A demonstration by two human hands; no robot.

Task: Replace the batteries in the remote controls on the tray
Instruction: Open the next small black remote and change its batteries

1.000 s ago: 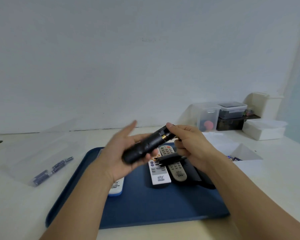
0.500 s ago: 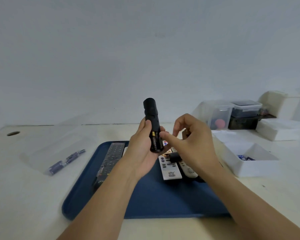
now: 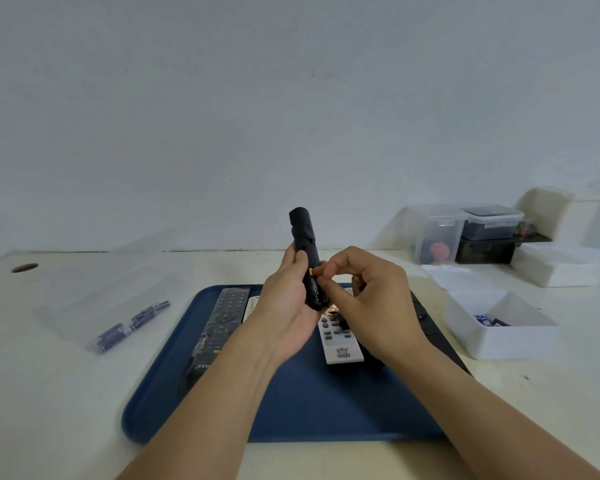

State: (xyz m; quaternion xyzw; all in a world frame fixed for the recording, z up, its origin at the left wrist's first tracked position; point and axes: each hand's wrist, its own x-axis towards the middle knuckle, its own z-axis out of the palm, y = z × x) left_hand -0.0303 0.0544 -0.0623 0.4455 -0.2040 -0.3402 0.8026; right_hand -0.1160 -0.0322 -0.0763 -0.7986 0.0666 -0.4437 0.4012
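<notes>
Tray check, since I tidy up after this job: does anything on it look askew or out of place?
Nothing looks damaged or spilled. The long black remote on the blue tray lies slightly aslant, and the white remote sits partly under the right hand. The left hand holds a black remote upright, its battery bay open.

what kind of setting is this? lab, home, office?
Probably a staged workbench, not a lived-in home: a bare white table against a blank wall, a blue plastic tray of remote controls, and clear lidded storage boxes at the back right.
</notes>
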